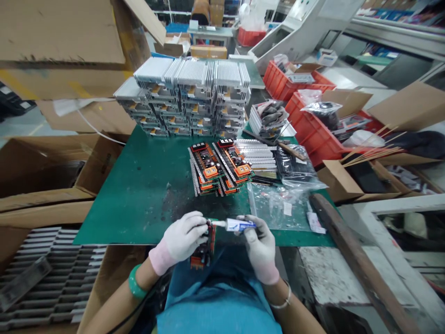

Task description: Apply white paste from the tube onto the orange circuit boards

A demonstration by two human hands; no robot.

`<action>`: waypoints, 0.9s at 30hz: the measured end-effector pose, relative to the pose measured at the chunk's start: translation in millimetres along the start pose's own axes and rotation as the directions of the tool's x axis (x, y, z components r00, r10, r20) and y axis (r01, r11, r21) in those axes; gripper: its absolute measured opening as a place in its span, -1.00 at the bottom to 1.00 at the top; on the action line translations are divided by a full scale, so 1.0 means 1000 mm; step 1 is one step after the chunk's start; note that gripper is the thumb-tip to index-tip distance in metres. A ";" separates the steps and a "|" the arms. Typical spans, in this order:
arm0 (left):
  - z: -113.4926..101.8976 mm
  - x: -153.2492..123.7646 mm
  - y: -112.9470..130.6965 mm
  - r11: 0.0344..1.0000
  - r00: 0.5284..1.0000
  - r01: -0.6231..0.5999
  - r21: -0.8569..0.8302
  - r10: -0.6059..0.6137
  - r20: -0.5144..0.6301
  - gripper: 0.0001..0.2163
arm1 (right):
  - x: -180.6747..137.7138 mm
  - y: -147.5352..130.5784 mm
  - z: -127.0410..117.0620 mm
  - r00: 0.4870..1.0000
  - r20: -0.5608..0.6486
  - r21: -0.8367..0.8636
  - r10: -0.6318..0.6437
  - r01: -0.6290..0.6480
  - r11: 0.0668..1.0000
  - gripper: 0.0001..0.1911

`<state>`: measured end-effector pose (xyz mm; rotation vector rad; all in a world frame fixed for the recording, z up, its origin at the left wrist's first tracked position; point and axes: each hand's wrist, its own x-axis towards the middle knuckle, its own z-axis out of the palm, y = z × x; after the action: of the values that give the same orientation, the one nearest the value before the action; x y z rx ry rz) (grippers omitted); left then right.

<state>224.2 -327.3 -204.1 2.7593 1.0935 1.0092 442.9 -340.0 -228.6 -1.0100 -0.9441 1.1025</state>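
Circuit board [207, 246] sits gripped in our left hand [185, 235]. Our right hand [259, 243] has its fingers bent around a white-and-blue tube [239, 225].

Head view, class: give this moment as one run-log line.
left hand: holds circuit board | right hand: holds white-and-blue tube, nozzle by board's far end | green table: other boards stacked, finned metal parts behind
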 end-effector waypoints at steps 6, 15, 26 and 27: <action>0.017 0.000 -0.019 0.919 0.914 0.385 0.084 -0.392 0.106 -0.88 | 0.009 0.013 0.004 0.885 -0.030 0.344 0.464 -0.427 0.836 -0.53; -0.011 0.019 0.003 0.917 0.891 0.392 -0.073 -0.359 0.276 -0.66 | 0.000 0.015 0.009 0.834 0.055 0.361 0.548 -0.529 0.768 -0.54; -0.011 0.018 0.011 0.907 0.894 0.406 -0.111 -0.369 0.255 -0.90 | -0.006 0.012 0.007 0.848 0.113 0.312 0.518 -0.526 0.791 -0.55; -0.011 0.017 0.011 0.913 0.898 0.395 -0.104 -0.360 0.252 -0.90 | -0.007 0.013 0.007 0.846 0.114 0.312 0.521 -0.528 0.790 -0.56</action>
<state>234.2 -327.2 -183.3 2.3363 1.3751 0.6746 432.3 -343.6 -239.5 -1.0011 -0.4623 1.6819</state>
